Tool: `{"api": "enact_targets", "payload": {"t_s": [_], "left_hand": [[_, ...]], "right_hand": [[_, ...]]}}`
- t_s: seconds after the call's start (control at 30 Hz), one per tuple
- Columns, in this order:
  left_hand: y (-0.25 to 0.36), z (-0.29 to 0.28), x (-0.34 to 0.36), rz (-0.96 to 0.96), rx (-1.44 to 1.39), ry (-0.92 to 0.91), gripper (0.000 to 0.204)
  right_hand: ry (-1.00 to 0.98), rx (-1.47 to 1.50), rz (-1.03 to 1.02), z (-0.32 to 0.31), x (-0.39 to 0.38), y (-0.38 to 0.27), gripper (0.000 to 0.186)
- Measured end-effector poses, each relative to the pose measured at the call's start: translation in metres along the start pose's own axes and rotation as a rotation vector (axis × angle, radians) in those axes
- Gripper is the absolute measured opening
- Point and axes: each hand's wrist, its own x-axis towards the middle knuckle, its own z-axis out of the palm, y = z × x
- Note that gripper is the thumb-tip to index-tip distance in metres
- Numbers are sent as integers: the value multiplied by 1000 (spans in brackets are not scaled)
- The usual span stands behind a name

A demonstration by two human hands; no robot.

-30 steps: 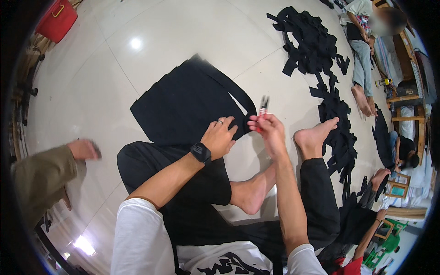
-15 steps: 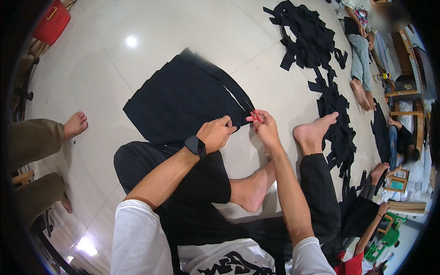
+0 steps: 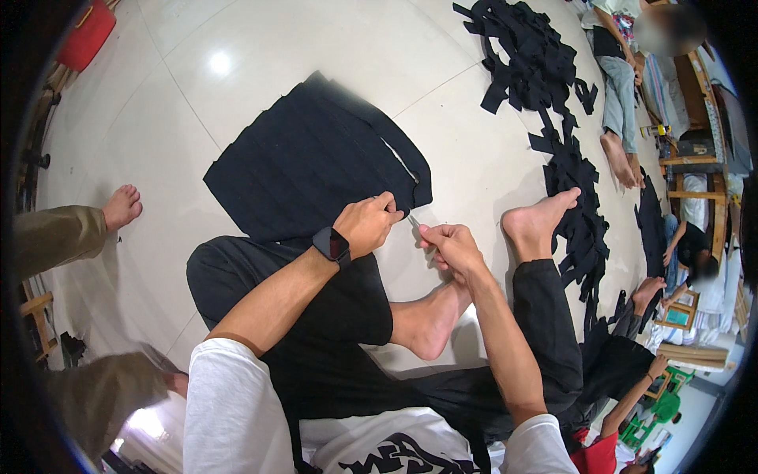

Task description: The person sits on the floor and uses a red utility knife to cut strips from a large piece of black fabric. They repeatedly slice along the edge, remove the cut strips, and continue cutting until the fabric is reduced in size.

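The black cloth (image 3: 296,158) lay on the floor (image 3: 185,103), its near edge by the left knee (image 3: 225,268). The left hand (image 3: 365,226) pinched its near right corner; the right hand (image 3: 453,250) held snips (image 3: 414,223), mostly hidden, tips close to that corner. Black strips (image 3: 581,186) lay beside the right foot (image 3: 538,221).

Across the front of the white T-shirt (image 3: 347,433) we see bold black lettering (image 3: 403,457), cut off below; we can make out no whole word.
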Motion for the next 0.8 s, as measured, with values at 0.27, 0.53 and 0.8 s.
{"api": "enact_targets", "payload": {"t_s": [0.27,0.53,0.8], "left_hand": [[-5,3,-2,23,-19,27,25],[-4,4,0,-4,-2,4,25],[-4,2,0,-17,-40,14,23]], "right_hand": [[-96,428,113,9,14,6,30],[-113,490,94,8,23,10,28],[195,-158,-50,5,8,10,31]]}}
